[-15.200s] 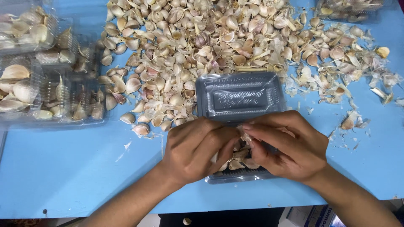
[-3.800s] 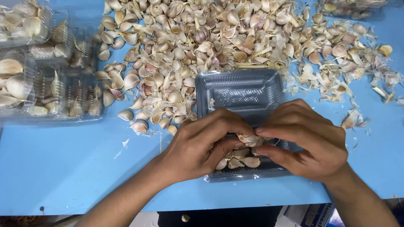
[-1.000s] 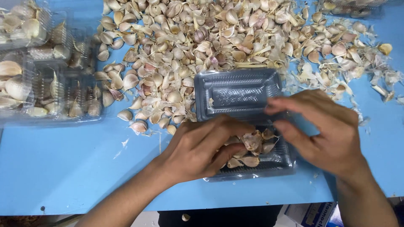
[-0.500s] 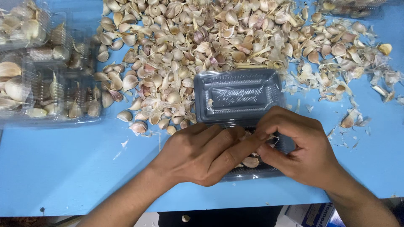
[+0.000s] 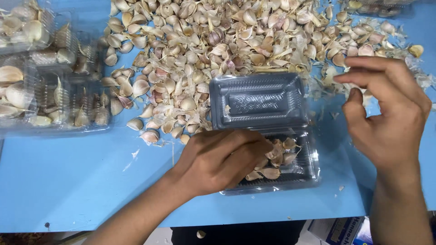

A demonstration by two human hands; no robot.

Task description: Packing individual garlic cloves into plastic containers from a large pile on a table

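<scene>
Head view | left hand (image 5: pixel 218 161) lies curled over garlic cloves (image 5: pixel 274 159) in clear clamshell tray (image 5: pixel 299 179) at table's near edge; right hand (image 5: pixel 386 118) lifted, fingers loosely spread, empty | advice: keep cloves pressed flat; add few at once

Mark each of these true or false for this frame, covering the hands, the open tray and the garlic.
1. The left hand rests in the open clear tray on some cloves. True.
2. The right hand grips the tray's lid. False: it is raised to the right of the tray, apart from it.
3. The table is blue. True.
4. The tray is packed full. False: only a few cloves lie in it.
5. Filled clear packs sit at far left. True.
</scene>
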